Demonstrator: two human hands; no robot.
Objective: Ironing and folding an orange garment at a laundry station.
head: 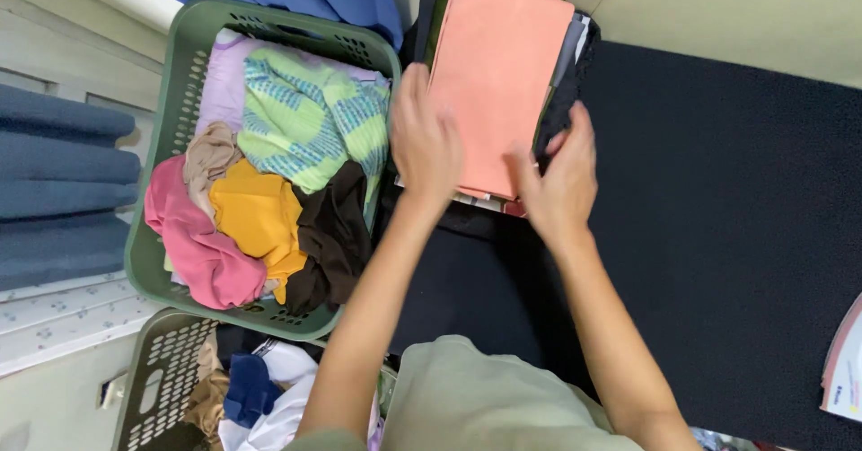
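A folded salmon-pink cloth (496, 65) lies on top of a stack of folded clothes (564, 65) at the far edge of a black mat (736, 191). My left hand (424, 137) rests flat on the cloth's left edge, fingers together. At the stack's near right corner, my right hand (561, 177) has its fingers on the side of the pile. Neither hand lifts anything.
To the left stands a green laundry basket (148, 227) with crumpled garments in pink, yellow, brown, green and lilac. A grey basket (148, 379) with more clothes sits below it. Folded blue fabric (58, 191) lies far left. A booklet (844, 370) pokes in at the right edge.
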